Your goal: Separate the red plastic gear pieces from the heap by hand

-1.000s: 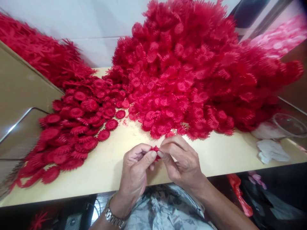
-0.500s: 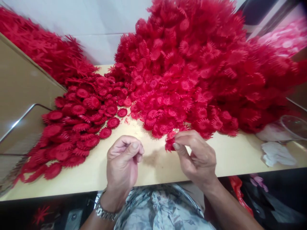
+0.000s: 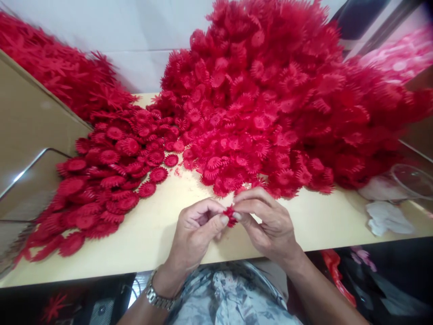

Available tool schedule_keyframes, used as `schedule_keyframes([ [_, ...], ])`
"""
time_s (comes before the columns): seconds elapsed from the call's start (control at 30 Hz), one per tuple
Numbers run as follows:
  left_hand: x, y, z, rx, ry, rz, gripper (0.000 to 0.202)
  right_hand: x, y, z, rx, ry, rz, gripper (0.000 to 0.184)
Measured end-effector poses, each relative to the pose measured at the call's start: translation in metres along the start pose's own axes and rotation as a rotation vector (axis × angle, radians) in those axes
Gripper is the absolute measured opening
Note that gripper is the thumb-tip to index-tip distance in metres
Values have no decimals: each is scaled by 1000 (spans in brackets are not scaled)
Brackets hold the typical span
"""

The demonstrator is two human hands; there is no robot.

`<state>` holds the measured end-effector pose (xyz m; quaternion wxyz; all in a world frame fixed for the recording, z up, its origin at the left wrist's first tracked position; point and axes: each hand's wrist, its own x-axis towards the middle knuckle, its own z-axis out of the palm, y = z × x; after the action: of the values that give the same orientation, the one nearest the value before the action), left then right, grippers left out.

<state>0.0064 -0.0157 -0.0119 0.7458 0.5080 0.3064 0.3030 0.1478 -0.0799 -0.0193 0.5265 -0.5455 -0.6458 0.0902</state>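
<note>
A small red fringed flower piece (image 3: 229, 216) is pinched between the fingertips of both hands, just above the table's front part. My left hand (image 3: 199, 232), with a metal watch on its wrist, grips its left side with thumb and forefinger. My right hand (image 3: 269, 223) holds the right side in a thumb-and-finger pinch. Much of the piece is covered by the fingers. Behind the hands rises a big heap of red fringed flower pieces (image 3: 237, 135). A pile of darker red discs with curled fringes (image 3: 111, 180) spreads to the left.
Flat red star-shaped pieces (image 3: 50, 67) are heaped at the far left behind a cardboard panel (image 3: 34, 104). On the right lie a crumpled white tissue (image 3: 389, 219) and a clear plastic cup (image 3: 412, 180). Pink pieces (image 3: 402, 54) show at the back right. The pale table (image 3: 162, 225) ends near my body.
My left hand has moved right and now grips the red flower piece too. My right hand has shifted slightly left with the piece.
</note>
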Motion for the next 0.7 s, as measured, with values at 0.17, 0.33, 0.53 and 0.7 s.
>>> schedule_keyframes([
  [0.17,-1,-5,-1,-81,23,80,11,1,-3,1,65,8,49,13],
  [0.33,-4,-3,4,-191,56,29,14,-1,-10,4,139,69,131,10],
  [0.53,-7,3,6,-318,109,-82,17,-6,-15,6,236,93,246,9],
  [0.7,-4,10,-6,-387,261,30,17,-4,-3,-6,291,364,332,11],
])
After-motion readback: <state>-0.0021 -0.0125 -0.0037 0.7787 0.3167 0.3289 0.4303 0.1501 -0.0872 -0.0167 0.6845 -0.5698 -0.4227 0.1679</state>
